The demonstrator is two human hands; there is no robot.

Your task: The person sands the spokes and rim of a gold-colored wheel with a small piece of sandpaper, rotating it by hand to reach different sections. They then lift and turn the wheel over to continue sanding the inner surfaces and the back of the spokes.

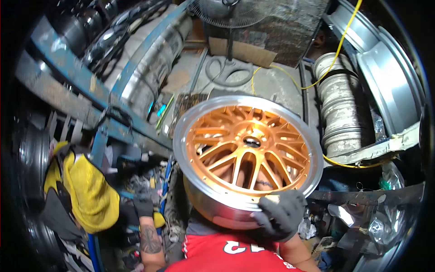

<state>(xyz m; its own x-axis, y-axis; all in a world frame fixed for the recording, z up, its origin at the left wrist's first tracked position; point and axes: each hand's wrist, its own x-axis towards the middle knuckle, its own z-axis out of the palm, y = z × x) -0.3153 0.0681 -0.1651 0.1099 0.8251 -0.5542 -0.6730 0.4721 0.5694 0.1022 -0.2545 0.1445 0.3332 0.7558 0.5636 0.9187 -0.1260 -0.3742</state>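
A car wheel rim (pixel 281 181) with gold mesh spokes and a bare, shiny metal lip sits tilted in front of my body. My right hand (pixel 283 215), in a dark grey glove, curls over the near right part of its lip. A small pale yellow bit shows at those fingertips against the metal. Down at the left, my left hand (pixel 144 206), also in a dark glove, reaches among small cluttered items (pixel 140 183) beside a blue bar. Its fingers blend into the dark clutter. The wheel's lower side is mostly hidden.
A yellow cloth (pixel 88 192) hangs at left near a blue metal frame (pixel 68 68). A standing fan (pixel 229 11) is at the back. Stacked dusty wheel barrels (pixel 340 104) and silver rims (pixel 392 77) stand at right. A yellow cable (pixel 342 43) runs down beside them.
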